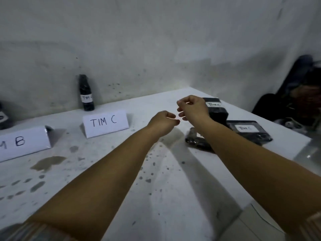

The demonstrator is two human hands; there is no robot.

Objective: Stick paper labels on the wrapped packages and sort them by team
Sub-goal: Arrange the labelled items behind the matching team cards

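Black-wrapped packages (250,132) bearing white "TIM C" labels lie grouped on the white worktop (156,171), just right of and behind the fingers (178,103), sorted by team. Both hands, left hand (162,121) and right hand (192,107), hover with curled fingers nearly touching, seemingly pinching something unseen, perhaps tape; I cannot tell.

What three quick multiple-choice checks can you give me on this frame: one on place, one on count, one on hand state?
1. Where does the wrapped bottle stand?
A. Behind the TIM C sign, by the wall
B. At the table's near edge
C. On the flat packages

2. How many black packages lie at the table's right end?
A. One
B. Three
C. Five

3. How are the hands?
A. Flat on the table
B. Raised, fingers curled, fingertips close together
C. Gripping the bottle

Answers:
1 A: it stands upright by the wall behind the sign.
2 B: three show.
3 B: left hand and right hand are above the table; any label between them is unclear.
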